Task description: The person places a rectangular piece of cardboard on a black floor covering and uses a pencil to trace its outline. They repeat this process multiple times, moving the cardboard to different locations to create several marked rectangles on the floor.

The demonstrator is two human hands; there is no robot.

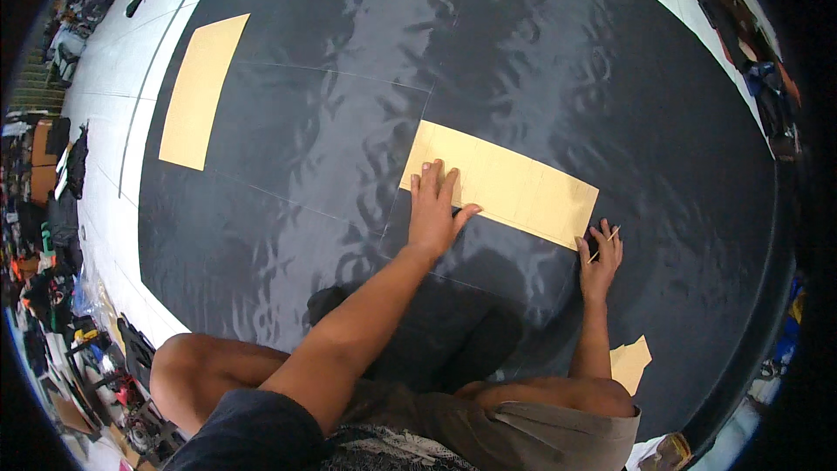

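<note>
Head view shows lines (336,71) left of the card (523,189), seemingly none rightward yet, left hand (431,216) spread atop, right hand (600,266) pinching a stick (594,257).

A workshop was suggested: a large black sheet (697,192), marked with thin lines (331,71), was spread over a pale floor (105,131), flat tan pieces (532,187) were laid on it, and mixed gear (109,375) and brown boxes (42,183) were crowded along the left side.
</note>
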